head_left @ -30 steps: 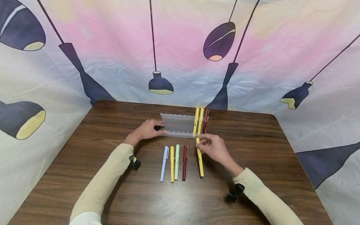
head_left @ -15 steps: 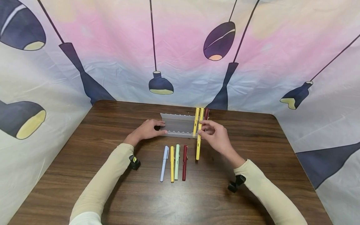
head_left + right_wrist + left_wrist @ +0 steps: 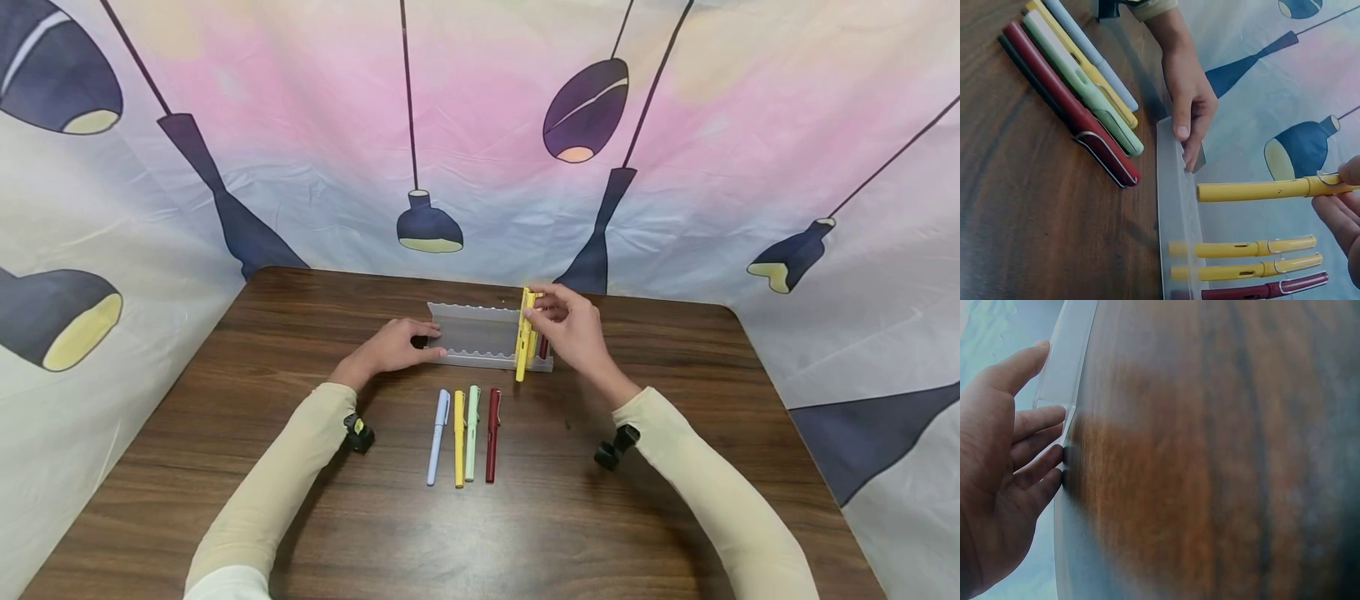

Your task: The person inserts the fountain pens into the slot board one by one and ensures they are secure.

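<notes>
pinching a yellow pen by its cap with the right hand — over the clear rack
pointing cap end toward the far side of the desk, aligning its long axis roughly with the racked pens; farther forward than half a second ago — touching the rack's left end with the left hand, fingers spread.

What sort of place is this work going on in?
Probably an indoor tabletop recording setup, though the wider room is out of view: a wood-grain table, a lamp-printed fabric backdrop behind and beside it, and a small black device on each wrist.
</notes>
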`<act>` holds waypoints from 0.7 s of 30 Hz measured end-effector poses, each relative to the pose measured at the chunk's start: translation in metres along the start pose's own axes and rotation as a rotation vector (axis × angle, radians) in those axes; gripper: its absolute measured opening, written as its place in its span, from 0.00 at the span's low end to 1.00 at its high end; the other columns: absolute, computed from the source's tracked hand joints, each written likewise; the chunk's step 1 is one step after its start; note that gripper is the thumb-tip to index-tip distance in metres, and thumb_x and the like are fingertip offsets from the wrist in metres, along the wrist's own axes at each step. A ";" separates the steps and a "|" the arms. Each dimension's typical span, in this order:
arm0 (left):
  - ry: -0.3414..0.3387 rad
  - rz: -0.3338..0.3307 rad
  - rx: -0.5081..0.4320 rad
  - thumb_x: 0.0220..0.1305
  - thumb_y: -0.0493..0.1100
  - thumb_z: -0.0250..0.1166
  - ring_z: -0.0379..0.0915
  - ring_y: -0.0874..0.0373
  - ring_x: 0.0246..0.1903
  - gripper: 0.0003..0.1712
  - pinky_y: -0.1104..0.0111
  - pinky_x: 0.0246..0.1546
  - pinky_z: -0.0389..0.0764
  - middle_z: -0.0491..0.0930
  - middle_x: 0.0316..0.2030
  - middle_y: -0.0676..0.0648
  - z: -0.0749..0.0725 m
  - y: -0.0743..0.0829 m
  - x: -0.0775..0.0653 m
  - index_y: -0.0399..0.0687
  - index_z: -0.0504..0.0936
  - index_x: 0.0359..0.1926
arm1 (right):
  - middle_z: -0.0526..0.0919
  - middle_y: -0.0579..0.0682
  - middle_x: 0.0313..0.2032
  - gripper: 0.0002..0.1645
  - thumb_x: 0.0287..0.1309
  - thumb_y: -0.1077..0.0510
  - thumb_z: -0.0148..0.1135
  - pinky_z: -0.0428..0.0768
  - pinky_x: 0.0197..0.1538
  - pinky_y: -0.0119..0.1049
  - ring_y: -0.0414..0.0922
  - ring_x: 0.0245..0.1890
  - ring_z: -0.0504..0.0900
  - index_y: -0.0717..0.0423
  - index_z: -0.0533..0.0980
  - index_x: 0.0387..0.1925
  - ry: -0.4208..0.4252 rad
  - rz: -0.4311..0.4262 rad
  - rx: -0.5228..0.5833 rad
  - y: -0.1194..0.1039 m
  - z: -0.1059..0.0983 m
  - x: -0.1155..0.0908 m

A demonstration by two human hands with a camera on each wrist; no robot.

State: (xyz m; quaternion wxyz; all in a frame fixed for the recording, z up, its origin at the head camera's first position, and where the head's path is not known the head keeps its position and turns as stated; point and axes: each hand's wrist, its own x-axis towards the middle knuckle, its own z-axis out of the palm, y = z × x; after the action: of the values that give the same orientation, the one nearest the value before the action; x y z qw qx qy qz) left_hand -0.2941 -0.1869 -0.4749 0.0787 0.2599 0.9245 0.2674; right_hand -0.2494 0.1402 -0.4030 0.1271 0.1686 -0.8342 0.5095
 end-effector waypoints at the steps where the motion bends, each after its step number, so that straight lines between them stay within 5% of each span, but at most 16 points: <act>1: 0.000 -0.001 0.001 0.68 0.63 0.66 0.64 0.42 0.72 0.36 0.47 0.70 0.66 0.73 0.69 0.41 0.000 0.000 0.000 0.41 0.81 0.64 | 0.88 0.54 0.41 0.21 0.64 0.57 0.71 0.86 0.38 0.36 0.47 0.36 0.89 0.52 0.82 0.58 0.004 -0.002 0.003 0.000 0.000 0.002; 21: -0.002 -0.010 -0.003 0.68 0.62 0.66 0.63 0.42 0.72 0.35 0.46 0.70 0.66 0.73 0.69 0.41 0.000 0.000 0.001 0.41 0.81 0.64 | 0.87 0.54 0.49 0.21 0.67 0.56 0.68 0.86 0.47 0.46 0.49 0.47 0.88 0.49 0.80 0.60 0.022 0.011 0.019 0.017 0.018 0.023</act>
State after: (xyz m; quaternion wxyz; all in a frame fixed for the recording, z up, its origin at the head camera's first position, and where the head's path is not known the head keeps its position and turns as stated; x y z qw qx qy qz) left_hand -0.2950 -0.1864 -0.4751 0.0814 0.2556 0.9253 0.2682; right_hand -0.2779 0.1279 -0.4165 0.1318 0.1594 -0.8288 0.5199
